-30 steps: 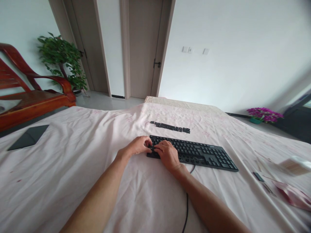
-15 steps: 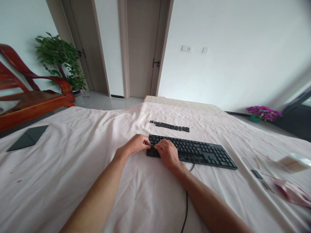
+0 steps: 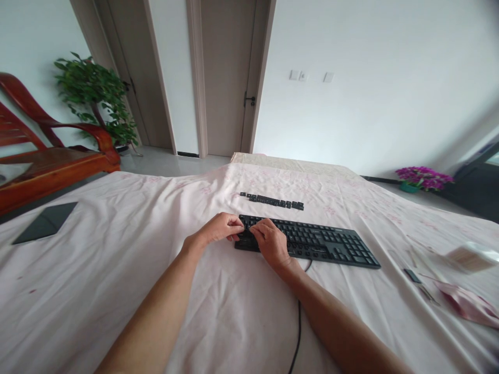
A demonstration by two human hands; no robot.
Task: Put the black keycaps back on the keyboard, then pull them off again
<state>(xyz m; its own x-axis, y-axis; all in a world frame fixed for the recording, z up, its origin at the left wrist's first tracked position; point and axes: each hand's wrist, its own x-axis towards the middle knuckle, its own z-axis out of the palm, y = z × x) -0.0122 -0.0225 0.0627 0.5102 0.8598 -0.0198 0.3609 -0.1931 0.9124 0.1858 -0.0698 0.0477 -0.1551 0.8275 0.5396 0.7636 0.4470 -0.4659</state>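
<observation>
A black keyboard lies on the pink-white cloth, its cable running toward me. Bare sockets without caps show along its near rows. At its left end my left hand has thumb and fingers bent together over the keys; whatever they pinch is too small to make out. Close beside it, my right hand rests over the left part of the keyboard with its fingertips drawn together, and I cannot see what is between them. Behind the keyboard, loose black keycaps lie in a rough row.
A dark flat tablet-like panel lies at left. To the right are a tub of cotton swabs, a small dark-handled tool and a pink cloth. A wooden chair stands beyond the left edge.
Both hands have shifted slightly up along the keyboard's left end. My left fingers have moved a little right and spread somewhat. The loose keycaps stay in place.
</observation>
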